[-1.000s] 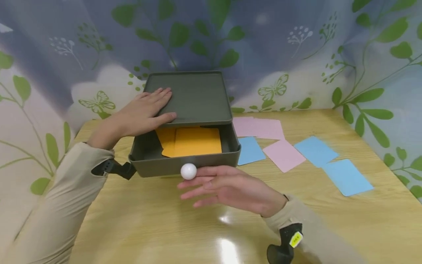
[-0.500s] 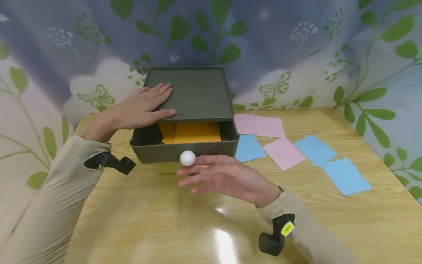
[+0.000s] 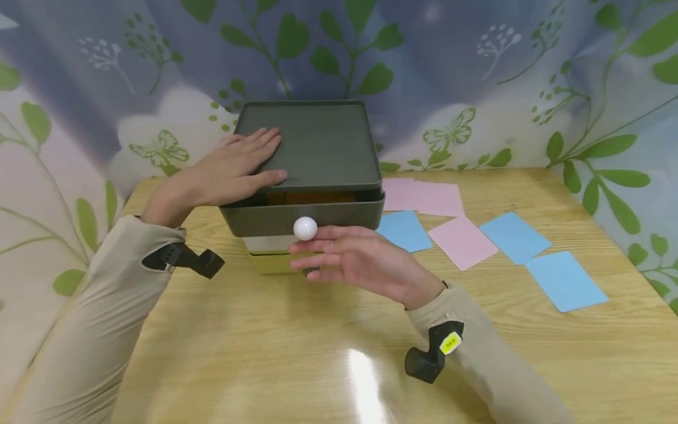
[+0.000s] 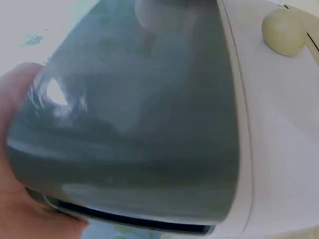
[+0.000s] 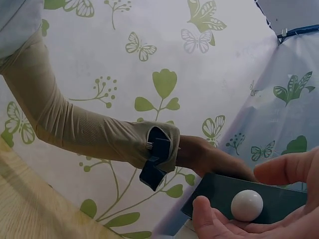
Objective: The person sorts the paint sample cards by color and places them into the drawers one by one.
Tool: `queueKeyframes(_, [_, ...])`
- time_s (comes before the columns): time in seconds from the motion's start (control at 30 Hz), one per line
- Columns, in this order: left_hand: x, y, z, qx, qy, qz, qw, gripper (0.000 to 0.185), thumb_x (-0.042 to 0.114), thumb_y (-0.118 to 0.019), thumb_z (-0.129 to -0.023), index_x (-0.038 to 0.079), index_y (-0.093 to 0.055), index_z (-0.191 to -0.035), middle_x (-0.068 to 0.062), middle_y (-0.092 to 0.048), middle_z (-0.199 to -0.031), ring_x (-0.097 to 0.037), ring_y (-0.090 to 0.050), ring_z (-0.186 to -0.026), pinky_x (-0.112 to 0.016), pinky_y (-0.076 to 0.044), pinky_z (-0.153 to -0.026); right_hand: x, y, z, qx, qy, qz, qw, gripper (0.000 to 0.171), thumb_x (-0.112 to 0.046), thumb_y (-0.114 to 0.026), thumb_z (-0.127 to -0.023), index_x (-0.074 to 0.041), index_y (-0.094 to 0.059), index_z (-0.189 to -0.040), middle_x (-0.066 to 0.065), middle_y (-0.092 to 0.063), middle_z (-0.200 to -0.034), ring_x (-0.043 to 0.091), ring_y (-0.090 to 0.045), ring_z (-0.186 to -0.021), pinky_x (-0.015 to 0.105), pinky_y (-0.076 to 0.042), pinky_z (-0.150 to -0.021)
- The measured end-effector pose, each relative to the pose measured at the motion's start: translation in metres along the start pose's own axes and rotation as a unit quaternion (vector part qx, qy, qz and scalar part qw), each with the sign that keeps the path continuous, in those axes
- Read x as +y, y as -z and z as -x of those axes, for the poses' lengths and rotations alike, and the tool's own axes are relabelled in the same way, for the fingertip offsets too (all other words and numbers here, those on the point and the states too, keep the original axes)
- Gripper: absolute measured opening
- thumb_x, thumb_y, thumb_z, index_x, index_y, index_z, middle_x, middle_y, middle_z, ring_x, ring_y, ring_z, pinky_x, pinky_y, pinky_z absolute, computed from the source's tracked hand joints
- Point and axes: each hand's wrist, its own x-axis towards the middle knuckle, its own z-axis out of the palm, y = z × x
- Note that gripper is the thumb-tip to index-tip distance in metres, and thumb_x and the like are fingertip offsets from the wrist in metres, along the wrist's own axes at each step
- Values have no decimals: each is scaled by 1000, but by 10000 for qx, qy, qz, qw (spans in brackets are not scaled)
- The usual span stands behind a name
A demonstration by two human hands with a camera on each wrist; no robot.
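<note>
Left hand (image 3: 228, 171): laid flat on the box's dark top (image 3: 323, 144), grasping nothing. Right hand (image 3: 365, 259): released, fingers extended at the drawer's knob, thumb apart from it. Dark drawer (image 3: 262, 221), one: just beyond the right fingertips, slightly ajar, orange contents (image 3: 318, 198) partly hidden. White round knob (image 3: 305, 228), one: at the right fingertips. White tier (image 3: 267, 244) and yellow tier (image 3: 272, 265): below the drawer, left of the right fingers. Cards, three pink (image 3: 463, 243), three blue (image 3: 568, 281): on the surface (image 3: 254, 347), right of the right hand.
</note>
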Motion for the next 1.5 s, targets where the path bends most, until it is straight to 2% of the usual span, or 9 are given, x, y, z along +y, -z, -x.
queueKeyframes(0.3, [-3, 2, -9, 234, -301, 114, 9992, 76, 51, -36, -101, 2, -10, -154, -13, -3, -161, -30, -2, -148, -49, -3, -117, -8, 8, -6, 215, 179, 296, 9992, 43, -1, -36, -100, 12, -32, -141, 14, -57, -128, 32, -52, -126, 36, -46, -98])
queueKeyframes(0.43, [-9, 0, -7, 361, -436, 108, 9983, 75, 51, -36, -101, 2, -14, -154, -14, -7, -161, -31, -6, -147, -50, -6, -117, -5, 7, -12, 258, 287, 267, 9989, 41, -5, -32, -103, 13, -33, -140, 26, -48, -138, 42, -40, -133, 36, -46, -98])
queueKeyframes(0.53, [-16, -4, 2, 423, -400, 77, 9983, 75, 50, -38, -101, 2, -16, -154, -15, -9, -160, -33, -9, -147, -52, -7, -116, 0, 2, -20, 210, 260, 246, 9991, 43, -6, -30, -103, 14, -31, -141, 33, -36, -144, 46, -35, -134, 36, -47, -97])
queueKeyframes(0.73, [-23, -7, 20, 496, -111, -15, 9987, 75, 48, -41, -101, 1, -17, -154, -16, -11, -160, -35, -11, -146, -55, -9, -115, 7, -2, -32, 40, 100, 178, 9998, 41, -1, -36, -101, 11, -36, -140, 30, -39, -144, 42, -40, -133, 45, -40, -105])
queueKeyframes(1.0, [-10, -7, -5, 573, -408, 15, 9975, 74, 48, -41, -100, 2, -18, -154, -15, -12, -160, -33, -11, -147, -52, -10, -116, 1, 11, -15, 453, 213, 164, 9986, 39, -1, -38, -100, 9, -39, -138, 15, -57, -128, 38, -50, -126, 34, -49, -93])
queueKeyframes(1.17, [-11, -7, -6, 565, -475, 32, 9973, 74, 48, -41, -100, 2, -19, -153, -16, -13, -160, -33, -12, -147, -52, -9, -116, 19, 19, -11, 677, -256, -78, 9973, 37, -2, -35, -100, 8, -40, -135, 6, -63, -113, 20, -63, -104, 34, -49, -92])
queueKeyframes(1.27, [-11, -7, -5, 577, -514, 67, 9970, 73, 47, -42, -100, 1, -20, -153, -16, -13, -160, -33, -13, -146, -52, -9, -116, 31, 23, -7, 881, -584, -271, 9940, 39, -1, -35, -99, 11, -36, -136, 5, -63, -108, 18, -64, -99, 34, -48, -93])
queueKeyframes(1.37, [-12, -7, -5, 594, -515, 88, 9969, 73, 47, -43, -100, 1, -21, -153, -16, -13, -160, -33, -13, -146, -52, -9, -116, 37, 25, -8, 1043, -767, -551, 9900, 36, -2, -36, -99, 10, -39, -133, 11, -61, -114, 21, -62, -104, 36, -46, -99])
queueKeyframes(1.5, [-14, -7, -7, 645, -582, 86, 9962, 74, 49, -41, -100, 1, -22, -153, -16, -14, -159, -33, -13, -146, -51, -10, -116, 40, 28, -14, 1064, -716, -999, 9867, 22, -4, -35, -100, 0, -49, -117, 30, -44, -139, 37, -49, -127, 42, -35, -109])
